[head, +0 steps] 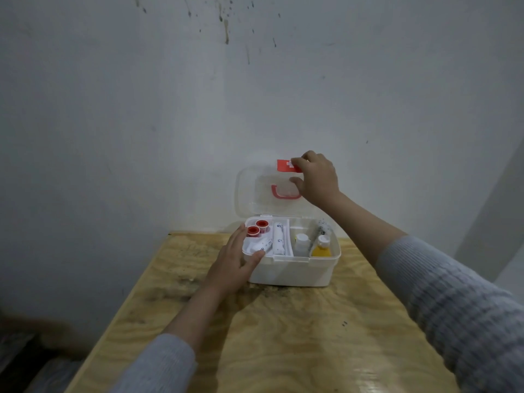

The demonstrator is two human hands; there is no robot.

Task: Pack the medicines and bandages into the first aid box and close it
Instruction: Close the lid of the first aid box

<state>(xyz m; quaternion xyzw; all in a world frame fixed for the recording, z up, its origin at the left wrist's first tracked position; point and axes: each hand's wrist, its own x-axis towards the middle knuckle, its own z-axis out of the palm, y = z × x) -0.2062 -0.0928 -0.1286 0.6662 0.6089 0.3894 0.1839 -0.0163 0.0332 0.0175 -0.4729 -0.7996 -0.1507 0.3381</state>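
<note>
I see a white first aid box (292, 272) with a clear lid (255, 188) — red latch (285, 165), red handle (279, 194) — on blotchy yellow-tan plywood bench (283, 336); grey ribbed sleeves (453, 302).

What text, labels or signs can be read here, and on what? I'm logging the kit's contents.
White cross sign, no words: on the red latch of the lid.
Dark print on the bandage rolls: too blurred to read.
Bottles: no label legible.
</note>
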